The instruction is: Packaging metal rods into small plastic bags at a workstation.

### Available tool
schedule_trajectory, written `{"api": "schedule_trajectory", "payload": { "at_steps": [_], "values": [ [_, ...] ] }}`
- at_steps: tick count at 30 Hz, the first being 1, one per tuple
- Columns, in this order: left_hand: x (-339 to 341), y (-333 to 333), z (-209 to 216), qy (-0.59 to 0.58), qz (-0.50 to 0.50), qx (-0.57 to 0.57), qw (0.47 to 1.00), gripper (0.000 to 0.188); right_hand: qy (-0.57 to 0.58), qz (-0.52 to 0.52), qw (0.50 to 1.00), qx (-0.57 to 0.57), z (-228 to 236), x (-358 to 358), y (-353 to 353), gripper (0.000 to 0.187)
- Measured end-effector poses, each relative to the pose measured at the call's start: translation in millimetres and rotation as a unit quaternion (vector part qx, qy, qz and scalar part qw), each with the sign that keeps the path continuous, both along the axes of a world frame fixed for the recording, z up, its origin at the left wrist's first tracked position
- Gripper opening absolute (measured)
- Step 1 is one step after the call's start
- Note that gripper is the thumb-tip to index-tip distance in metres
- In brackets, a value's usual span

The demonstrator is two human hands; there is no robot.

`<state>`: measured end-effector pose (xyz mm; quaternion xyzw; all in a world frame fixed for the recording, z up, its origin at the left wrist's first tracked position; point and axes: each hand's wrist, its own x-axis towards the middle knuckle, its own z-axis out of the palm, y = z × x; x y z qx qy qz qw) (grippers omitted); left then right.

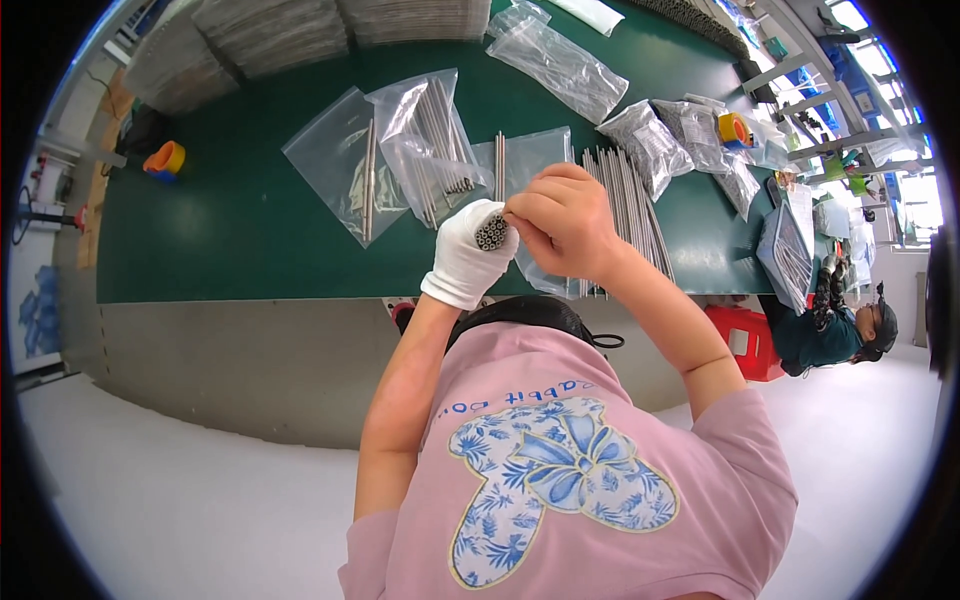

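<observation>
My left hand (462,264), in a white glove, is wrapped round a bundle of thin metal tubes (491,234) whose hollow ends face up toward me. My bare right hand (566,222) is closed in a pinch at the bundle's right edge. What its fingertips hold, if anything, is hidden. Beyond the hands, clear plastic bags (340,160) lie on the green table, with several metal rods (442,130) in or on them. To the right of my right hand a row of long metal rods (628,200) lies side by side, partly covered by my forearm.
Filled clear bags (648,145) sit at the back right near a yellow-orange tape roll (735,130). Another tape roll (165,161) is at the left. Wrapped stacks (270,35) line the far edge. A co-worker (825,330) sits at the right by a red stool (747,343).
</observation>
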<state>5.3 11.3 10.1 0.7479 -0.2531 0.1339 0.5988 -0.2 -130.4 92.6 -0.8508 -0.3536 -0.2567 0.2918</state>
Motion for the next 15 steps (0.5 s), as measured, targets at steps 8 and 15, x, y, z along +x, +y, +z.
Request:
{"api": "schedule_trajectory", "payload": {
  "at_steps": [8,15],
  "values": [
    [-1.5,0.6,-0.8,0.003,0.005,0.000,1.000,0.015,0.001,-0.001,1.000,0.016,-6.6,-0.5,1.3,0.012],
    [-2.4,3.4,9.1,0.014,-0.010,-0.031,0.999,0.014,0.016,-0.042,0.999,-0.004,0.4,-5.0,-2.8,0.009]
  ]
}}
